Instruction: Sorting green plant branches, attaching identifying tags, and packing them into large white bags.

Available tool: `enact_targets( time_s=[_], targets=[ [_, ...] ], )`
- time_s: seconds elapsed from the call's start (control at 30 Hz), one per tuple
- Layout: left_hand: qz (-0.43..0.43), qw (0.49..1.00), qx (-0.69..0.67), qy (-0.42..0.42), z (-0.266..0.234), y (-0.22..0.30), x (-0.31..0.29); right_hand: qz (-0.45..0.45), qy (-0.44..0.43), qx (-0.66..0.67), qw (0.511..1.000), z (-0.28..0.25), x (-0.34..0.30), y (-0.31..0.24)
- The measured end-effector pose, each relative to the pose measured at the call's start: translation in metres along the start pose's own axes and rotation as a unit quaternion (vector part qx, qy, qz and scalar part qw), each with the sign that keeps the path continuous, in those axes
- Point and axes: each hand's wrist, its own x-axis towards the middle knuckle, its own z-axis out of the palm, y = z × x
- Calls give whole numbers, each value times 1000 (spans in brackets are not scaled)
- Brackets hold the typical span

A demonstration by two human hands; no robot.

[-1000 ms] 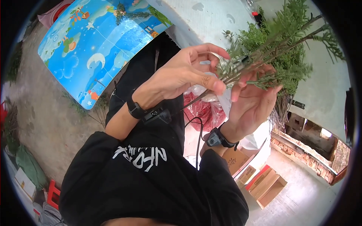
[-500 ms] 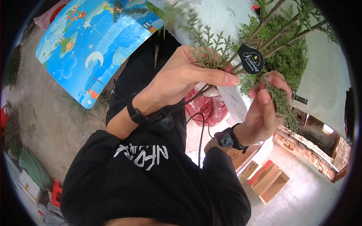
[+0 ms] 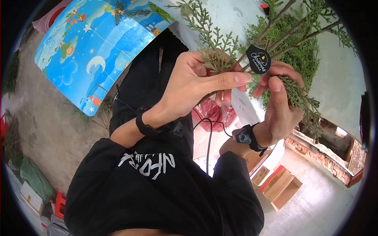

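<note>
Brown stems of one cedar-like branch (image 3: pixel 272 23), towards one o'clock, sit pinched between thumb and fingers of the left grip (image 3: pixel 197 80); the right grip (image 3: pixel 281 104), towards three, curls closed on one drooping sprig (image 3: pixel 301 96). One black tag (image 3: pixel 258 65) already rests against the stems; spreading looks only partly done. Beyond: one evergreen heap (image 3: pixel 310 59), two o'clock; one cartoon-printed table (image 3: pixel 118 47), ten.

"What sort of place?"
"A makeshift workshop, seemingly: concrete floor (image 3: pixel 43 126) around the table (image 3: pixel 90 43), raw brick (image 3: pixel 321 162) far right of it."
"Why workshop?"
"Branches (image 3: pixel 208 35) in hand right of the table, heaped greenery (image 3: pixel 313 59) and cartons (image 3: pixel 281 187) farther right."
</note>
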Motion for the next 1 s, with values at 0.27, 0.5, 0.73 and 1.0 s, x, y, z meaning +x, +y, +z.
enact_targets(
  time_s=[0.27, 0.5, 0.73, 1.0],
  targets=[
    [14, 1000, 10, 0, 4, 0, -3, 35, 7, 78, 996, -1, -2, -6],
    [15, 1000, 22, 6, 7, -3, -4, -3, 69, 15, 997, 11, -2, -7],
    [4, 1000, 29, 10, 4, -2, -3, 24, 92, 33, 995, 15, -4, -11],
    [11, 999, 31, 22, 0, -3, 1, 56, 74, 6, 996, 14, -1, -21]
  ],
)
